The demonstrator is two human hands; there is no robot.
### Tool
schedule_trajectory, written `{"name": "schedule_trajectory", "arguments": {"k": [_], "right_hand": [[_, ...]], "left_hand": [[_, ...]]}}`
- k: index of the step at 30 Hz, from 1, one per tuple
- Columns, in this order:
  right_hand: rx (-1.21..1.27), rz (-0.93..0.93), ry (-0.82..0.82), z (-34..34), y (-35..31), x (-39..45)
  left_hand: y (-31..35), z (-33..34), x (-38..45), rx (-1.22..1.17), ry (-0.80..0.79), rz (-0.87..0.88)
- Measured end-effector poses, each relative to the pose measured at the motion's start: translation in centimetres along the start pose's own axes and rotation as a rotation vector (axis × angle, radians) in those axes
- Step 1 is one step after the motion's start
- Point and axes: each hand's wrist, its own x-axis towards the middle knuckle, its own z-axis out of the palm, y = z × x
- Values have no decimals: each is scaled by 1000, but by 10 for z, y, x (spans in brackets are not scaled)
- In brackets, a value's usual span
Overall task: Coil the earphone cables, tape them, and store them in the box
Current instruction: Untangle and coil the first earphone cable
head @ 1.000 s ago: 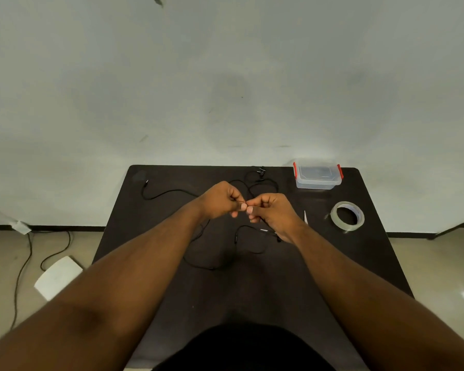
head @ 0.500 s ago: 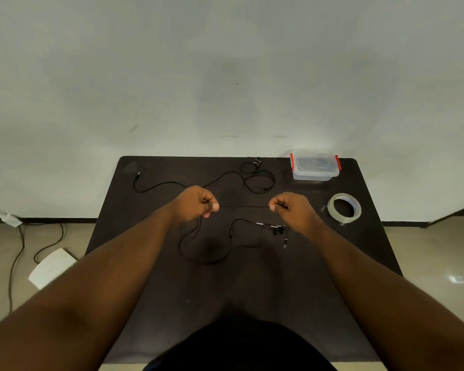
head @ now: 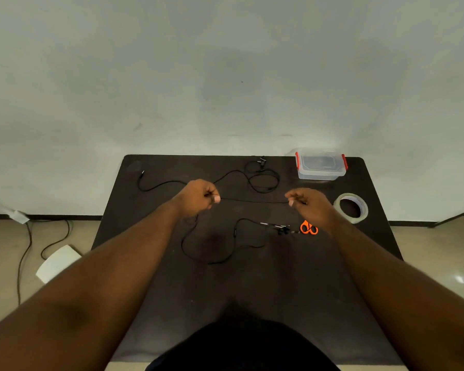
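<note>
Sideways, earphone cable taut between pinching left and right hands

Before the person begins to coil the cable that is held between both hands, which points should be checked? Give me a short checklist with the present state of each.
1. Left hand pinches the held cable: ok.
2. Right hand pinches the same cable: ok.
3. Cable stretched straight between the hands: ok.
4. Rest of the cable free of knots on the table: cannot tell; it lies in loose loops.
5. Tape roll and orange scissors near the right hand: ok.
6. Box open to receive the coil: cannot tell.
</note>
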Motion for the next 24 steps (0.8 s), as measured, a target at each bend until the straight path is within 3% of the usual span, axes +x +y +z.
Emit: {"name": "schedule_trajectory", "arguments": {"k": [6,11,18,24], "right_hand": [[426,-106,-223,39,-60,-11],[561,-54,-167,56,-75,-3],[445,-155,-72,47,-76,9],[307,-130,19,17,-55,17]], "left_hand": [[32,15,4,-90,-94,69],[48,5,7,-78,-154,102],[48,3,7,-96,-130,131],[25,-19,6,-45,-55,88]]}}
